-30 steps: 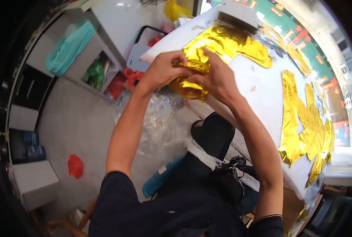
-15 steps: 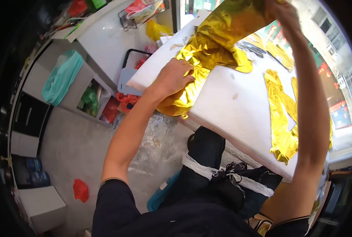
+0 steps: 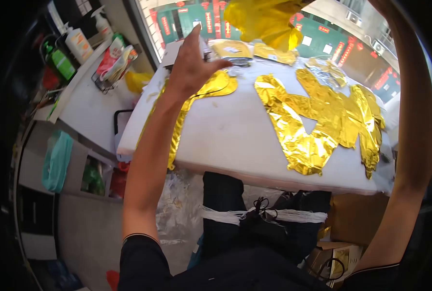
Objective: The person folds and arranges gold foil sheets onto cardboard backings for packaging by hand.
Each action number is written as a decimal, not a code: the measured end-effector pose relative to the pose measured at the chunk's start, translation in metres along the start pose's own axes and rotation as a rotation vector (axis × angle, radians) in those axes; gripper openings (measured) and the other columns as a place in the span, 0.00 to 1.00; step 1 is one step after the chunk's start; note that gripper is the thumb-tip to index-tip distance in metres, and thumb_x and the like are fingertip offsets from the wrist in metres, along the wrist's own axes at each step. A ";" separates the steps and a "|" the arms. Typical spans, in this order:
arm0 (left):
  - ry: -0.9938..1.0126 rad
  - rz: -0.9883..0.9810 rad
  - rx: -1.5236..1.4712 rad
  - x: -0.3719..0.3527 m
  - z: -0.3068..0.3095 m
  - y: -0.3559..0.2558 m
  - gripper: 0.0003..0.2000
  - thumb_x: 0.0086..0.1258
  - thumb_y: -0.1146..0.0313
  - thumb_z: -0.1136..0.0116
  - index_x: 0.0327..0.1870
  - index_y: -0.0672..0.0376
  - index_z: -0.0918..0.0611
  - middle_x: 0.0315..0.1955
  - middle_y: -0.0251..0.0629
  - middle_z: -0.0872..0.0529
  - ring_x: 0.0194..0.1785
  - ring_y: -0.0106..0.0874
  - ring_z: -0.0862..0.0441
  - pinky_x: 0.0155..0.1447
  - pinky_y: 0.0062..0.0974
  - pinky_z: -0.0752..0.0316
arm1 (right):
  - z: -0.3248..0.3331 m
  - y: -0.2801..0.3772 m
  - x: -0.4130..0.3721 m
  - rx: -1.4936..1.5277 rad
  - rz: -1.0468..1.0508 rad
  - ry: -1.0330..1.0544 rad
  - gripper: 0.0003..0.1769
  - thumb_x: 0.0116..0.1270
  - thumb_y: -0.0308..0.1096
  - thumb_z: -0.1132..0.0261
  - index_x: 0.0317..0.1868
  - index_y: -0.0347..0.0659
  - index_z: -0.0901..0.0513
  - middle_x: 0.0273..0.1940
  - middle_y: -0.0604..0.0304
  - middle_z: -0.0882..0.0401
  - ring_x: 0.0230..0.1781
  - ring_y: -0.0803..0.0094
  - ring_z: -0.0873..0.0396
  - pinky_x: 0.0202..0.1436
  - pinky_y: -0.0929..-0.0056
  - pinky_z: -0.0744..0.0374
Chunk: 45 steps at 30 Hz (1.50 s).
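A gold foil sheet [image 3: 264, 22] hangs in the air at the top of the view, with its upper part cut off by the frame. My left hand [image 3: 190, 68] is raised over the left part of the white padded table [image 3: 220, 131], thumb and fingers apart, holding nothing. Beneath it lies a flat gold foil piece [image 3: 216, 87], partly covered by my forearm. My right arm reaches up past the top edge, and the hand itself is out of frame. Flat gold foil shapes [image 3: 305, 145] spread over the table's right half.
Packed gold pieces [image 3: 274, 54] lie along the table's window side. On the left counter are pump bottles [image 3: 78, 44] and a wire basket [image 3: 104, 82]. A teal bag [image 3: 57, 160] hangs at the cabinet. Open cardboard boxes [image 3: 334, 252] stand below the table, by my legs.
My left hand has come off the foil and risen, now spread. The gold foil sheet has lifted away from the table. My right hand has gone out of view, and the view has turned.
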<state>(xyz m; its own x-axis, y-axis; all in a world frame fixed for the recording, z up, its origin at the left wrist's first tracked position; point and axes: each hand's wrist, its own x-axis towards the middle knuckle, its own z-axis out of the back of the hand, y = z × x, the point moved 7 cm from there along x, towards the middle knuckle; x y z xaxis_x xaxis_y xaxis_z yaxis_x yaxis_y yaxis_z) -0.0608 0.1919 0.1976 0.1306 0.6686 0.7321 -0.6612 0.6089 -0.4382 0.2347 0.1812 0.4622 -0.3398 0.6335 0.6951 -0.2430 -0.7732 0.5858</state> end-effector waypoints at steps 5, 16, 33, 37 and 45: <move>0.171 -0.048 -0.272 0.083 -0.073 -0.060 0.35 0.57 0.52 0.19 0.64 0.62 0.18 0.53 0.49 0.11 0.52 0.39 0.13 0.60 0.36 0.20 | 0.047 -0.025 -0.038 -0.018 -0.088 -0.011 0.19 0.73 0.38 0.29 0.58 0.35 0.17 0.53 0.54 0.12 0.55 0.65 0.17 0.66 0.61 0.21; 0.259 0.205 -0.613 0.128 -0.230 -0.114 0.10 0.75 0.69 0.37 0.47 0.65 0.09 0.35 0.39 0.06 0.34 0.25 0.10 0.41 0.20 0.17 | 0.147 -0.059 -0.155 -0.304 -0.097 -0.456 0.20 0.77 0.37 0.32 0.61 0.33 0.16 0.51 0.53 0.11 0.49 0.69 0.14 0.56 0.70 0.18; 0.543 -0.352 -0.384 -0.003 -0.326 -0.061 0.21 0.62 0.89 0.45 0.54 0.60 0.11 0.60 0.42 0.12 0.58 0.40 0.12 0.64 0.31 0.18 | -0.115 -0.108 -0.412 -0.840 -0.022 0.139 0.16 0.63 0.23 0.34 0.52 0.34 0.13 0.57 0.50 0.13 0.60 0.52 0.14 0.62 0.57 0.16; 0.606 -0.347 -0.453 -0.010 -0.332 -0.060 0.22 0.63 0.89 0.46 0.56 0.61 0.12 0.59 0.41 0.11 0.58 0.37 0.12 0.65 0.30 0.19 | -0.120 -0.108 -0.419 -0.836 -0.033 0.181 0.15 0.63 0.23 0.34 0.51 0.34 0.13 0.57 0.51 0.13 0.60 0.53 0.14 0.63 0.57 0.16; 0.549 0.494 -1.060 0.001 -0.325 -0.044 0.15 0.77 0.72 0.37 0.60 0.67 0.14 0.55 0.41 0.11 0.56 0.28 0.15 0.65 0.26 0.21 | -0.122 -0.109 -0.424 -0.793 -0.031 0.216 0.11 0.68 0.26 0.36 0.48 0.36 0.13 0.56 0.52 0.12 0.61 0.56 0.14 0.66 0.54 0.18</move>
<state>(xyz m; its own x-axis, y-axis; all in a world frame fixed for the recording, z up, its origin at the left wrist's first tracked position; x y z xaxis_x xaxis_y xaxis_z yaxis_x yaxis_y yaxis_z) 0.2087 0.3047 0.0476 0.4931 0.8518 0.1767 0.1461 0.1191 -0.9821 0.2942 -0.0071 0.0523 -0.4699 0.6980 0.5404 -0.7975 -0.5981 0.0791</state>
